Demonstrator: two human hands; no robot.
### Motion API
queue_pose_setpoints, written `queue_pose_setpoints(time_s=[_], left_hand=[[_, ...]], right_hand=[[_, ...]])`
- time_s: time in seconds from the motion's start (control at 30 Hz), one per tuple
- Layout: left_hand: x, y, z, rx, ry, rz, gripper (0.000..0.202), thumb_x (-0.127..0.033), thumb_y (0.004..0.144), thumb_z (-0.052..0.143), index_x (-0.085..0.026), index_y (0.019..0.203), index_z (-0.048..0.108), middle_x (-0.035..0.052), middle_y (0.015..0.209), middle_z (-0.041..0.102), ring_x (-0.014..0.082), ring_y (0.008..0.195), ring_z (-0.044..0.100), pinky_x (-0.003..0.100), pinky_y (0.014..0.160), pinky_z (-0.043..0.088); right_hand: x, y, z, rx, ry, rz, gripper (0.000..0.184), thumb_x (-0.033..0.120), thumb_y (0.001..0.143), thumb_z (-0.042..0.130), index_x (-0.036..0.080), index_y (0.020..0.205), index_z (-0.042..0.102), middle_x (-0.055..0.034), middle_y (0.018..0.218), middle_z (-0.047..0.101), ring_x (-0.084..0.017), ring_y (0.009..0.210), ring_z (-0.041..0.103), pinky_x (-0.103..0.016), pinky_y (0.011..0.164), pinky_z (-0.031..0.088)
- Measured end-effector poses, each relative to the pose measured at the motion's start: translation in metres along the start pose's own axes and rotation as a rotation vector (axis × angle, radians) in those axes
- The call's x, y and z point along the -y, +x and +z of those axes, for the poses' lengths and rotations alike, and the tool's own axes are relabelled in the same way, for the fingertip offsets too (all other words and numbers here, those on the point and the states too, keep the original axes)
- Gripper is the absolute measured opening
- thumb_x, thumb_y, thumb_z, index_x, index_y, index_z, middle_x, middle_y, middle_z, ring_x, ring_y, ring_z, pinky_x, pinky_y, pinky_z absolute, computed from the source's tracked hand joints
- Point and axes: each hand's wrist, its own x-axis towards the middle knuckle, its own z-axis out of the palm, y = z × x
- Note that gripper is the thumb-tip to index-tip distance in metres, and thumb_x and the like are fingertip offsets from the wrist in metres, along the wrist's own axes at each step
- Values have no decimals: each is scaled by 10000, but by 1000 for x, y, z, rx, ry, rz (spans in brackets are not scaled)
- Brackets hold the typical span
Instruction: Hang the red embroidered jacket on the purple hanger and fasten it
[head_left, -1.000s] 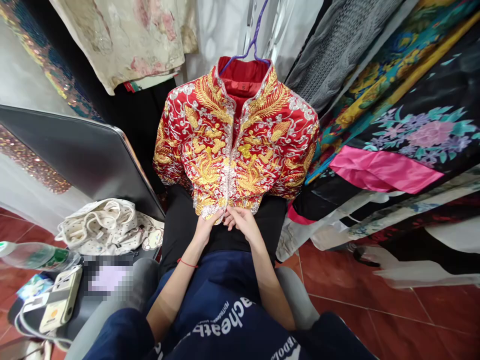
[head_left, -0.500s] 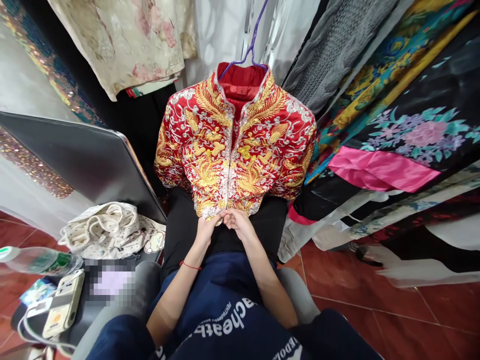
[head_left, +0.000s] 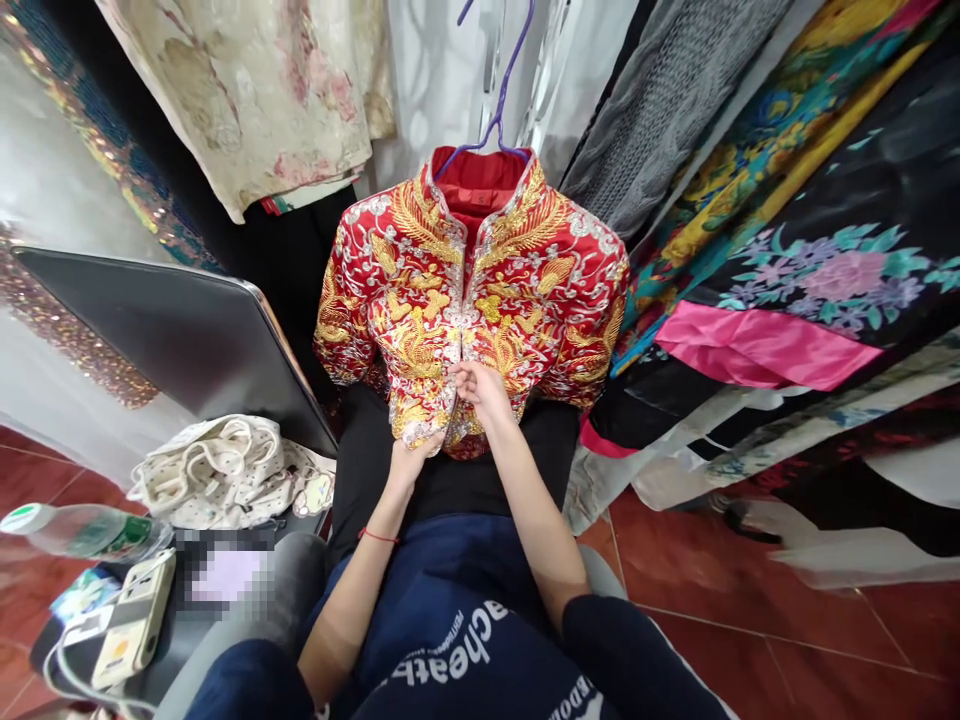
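A red jacket point(head_left: 499, 335) with dense gold and silver embroidery hangs from a purple hanger point(head_left: 496, 120), its lower part over my black-clad lap. My left hand point(head_left: 412, 460) is closed on the hem of its left front panel. Higher up, my right hand point(head_left: 484, 392) has its fingers bent in a pinch at the centre front edge. Any small fastener between those fingers is hidden. Below the right hand the two front panels part slightly. The stand-up collar point(head_left: 480, 165) is open at the neck.
Garments hang close on both sides, among them a floral top point(head_left: 300, 90) and a black dress with pink satin point(head_left: 765, 345). At left stand a dark panel point(head_left: 172, 330), bunched dotted cloth point(head_left: 217, 470), a plastic bottle point(head_left: 90, 530) and a cream device with cables point(head_left: 135, 620).
My right hand has left the hem and moved up the jacket's centre front. My left hand stays at the hem. The lower front panels now part.
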Motion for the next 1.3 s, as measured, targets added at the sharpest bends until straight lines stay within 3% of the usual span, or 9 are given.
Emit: queue_pose_setpoints(time_s=[0.1, 0.2, 0.3, 0.43, 0.57, 1.03, 1.3], left_hand=[[-12, -2, -26, 83, 219, -132, 422, -526, 578, 865, -186, 812, 780, 100, 761, 775, 301, 858, 727, 370, 793, 512], [-34, -14, -39, 29, 595, -93, 425, -590, 674, 780, -222, 502, 658, 73, 534, 674, 296, 767, 702, 337, 747, 443], [-63, -20, -24, -2, 1031, 154, 427, -601, 842, 620, -232, 638, 689, 80, 703, 729, 270, 798, 693, 300, 706, 377], [-89, -8, 14, 31, 1218, 422, 261, -423, 933, 548, -216, 917, 706, 107, 913, 757, 256, 853, 697, 288, 659, 323], [-87, 10, 30, 25, 1244, 495, 257, -335, 956, 488, -202, 966, 708, 133, 956, 754, 271, 897, 703, 298, 668, 333], [-58, 33, 39, 51, 1139, 451, 274, -305, 980, 462, -214, 983, 720, 81, 885, 758, 239, 863, 707, 281, 717, 389], [-40, 30, 41, 31, 1124, 409, 308, -341, 988, 462, -184, 828, 674, 63, 785, 724, 209, 778, 700, 264, 678, 377]], right_hand=[[-2, 1, -1, 20, -21, 2, 178, 319, 716, 587, 163, 664, 657, 22, 498, 567, -47, 389, 443, -193, 368, 171], [-11, -4, -5, 58, -46, 29, 198, 350, 705, 609, 163, 669, 666, 26, 480, 557, -54, 376, 439, -201, 366, 161], [-21, -12, -6, 111, -63, 61, 218, 366, 708, 622, 161, 656, 672, 57, 420, 467, -42, 349, 342, -206, 369, 164], [-27, -18, -3, 152, -77, 50, 258, 424, 717, 680, 168, 696, 692, 102, 378, 334, -34, 362, 222, -204, 387, 157], [-30, -20, -5, 156, -84, 37, 269, 440, 686, 741, 177, 718, 695, 112, 380, 311, -35, 374, 202, -207, 397, 140], [-41, -9, -2, -10, 24, -39, 267, 389, 660, 711, 188, 572, 558, 109, 385, 325, -23, 367, 222, -198, 394, 152], [-7, -5, 17, 6, 28, -181, 240, 400, 735, 676, 176, 663, 628, 103, 451, 329, -40, 418, 229, -224, 424, 154]])
